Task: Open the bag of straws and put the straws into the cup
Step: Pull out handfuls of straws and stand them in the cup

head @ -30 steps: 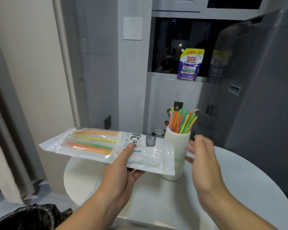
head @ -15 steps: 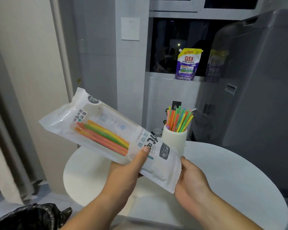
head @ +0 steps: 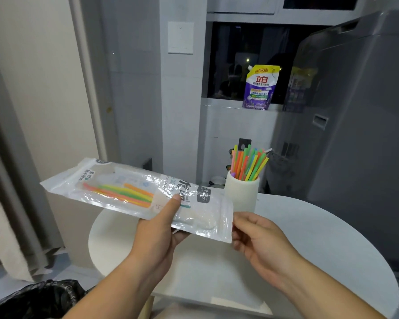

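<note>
The bag of straws [head: 148, 196] is held in the air over the left side of the round white table [head: 320, 238]. It lies almost flat, with one end pointing left and the other close to the white cup [head: 241, 196]. The left hand [head: 157, 236] takes it at mid-length, its grip pinching the film with the thumb on top and the fingers underneath. The right hand [head: 260, 238] sits at the bag's right edge with its fingers loosely curled. I cannot tell whether its grip has the film or only lies beside it.

The pack looks light, thin, slick and easily crumpled, with a few coloured straws [head: 124, 194] loose inside toward the left. The best hold is probably the flat seam at the right end, pinched close for tearing. The cup already carries a bunch of straws [head: 249, 162].
</note>
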